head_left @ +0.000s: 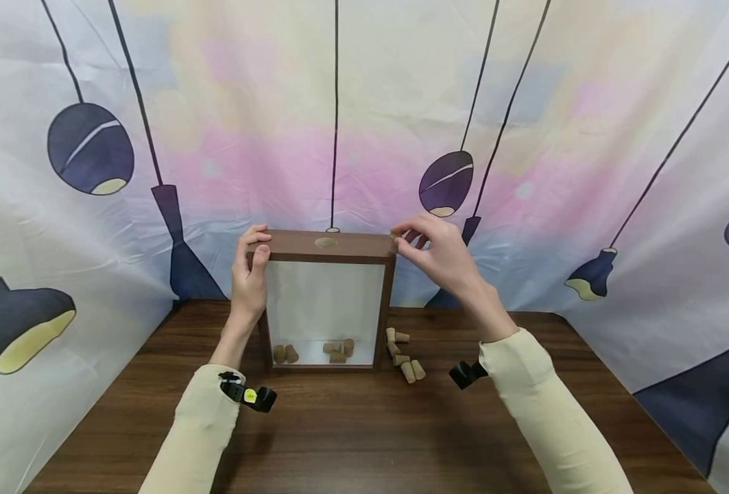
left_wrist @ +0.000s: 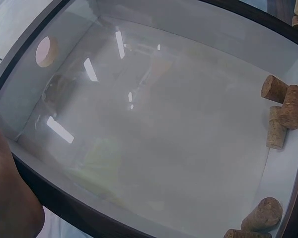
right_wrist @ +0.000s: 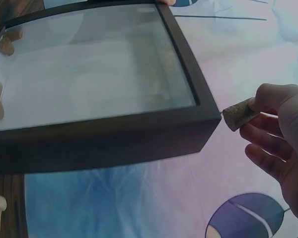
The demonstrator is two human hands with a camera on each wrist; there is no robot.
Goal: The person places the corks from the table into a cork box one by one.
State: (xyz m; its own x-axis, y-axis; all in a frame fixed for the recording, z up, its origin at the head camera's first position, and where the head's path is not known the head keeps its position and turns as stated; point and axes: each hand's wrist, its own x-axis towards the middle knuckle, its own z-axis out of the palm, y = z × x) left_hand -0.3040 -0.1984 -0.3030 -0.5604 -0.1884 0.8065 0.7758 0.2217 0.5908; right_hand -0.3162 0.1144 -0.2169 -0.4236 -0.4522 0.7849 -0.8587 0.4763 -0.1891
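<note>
A dark brown shadow-box frame (head_left: 358,245) with a clear front stands upright on the table. Its top has a round hole (head_left: 326,243). My left hand (head_left: 249,281) grips the box's upper left corner, thumb on the front side and fingers over the top. Near the upper right corner, my right hand (head_left: 435,254) pinches a cork (right_wrist: 238,114) between thumb and fingers; in the right wrist view its end is close to the corner. Inside, two corks (head_left: 285,354) lie at the bottom left and several more corks (left_wrist: 283,111) at the bottom right.
Several loose corks (head_left: 401,353) lie on the wooden table (head_left: 339,425) just right of the box. A cloth backdrop (head_left: 265,123) printed with hanging lamps rises behind the table and along both sides.
</note>
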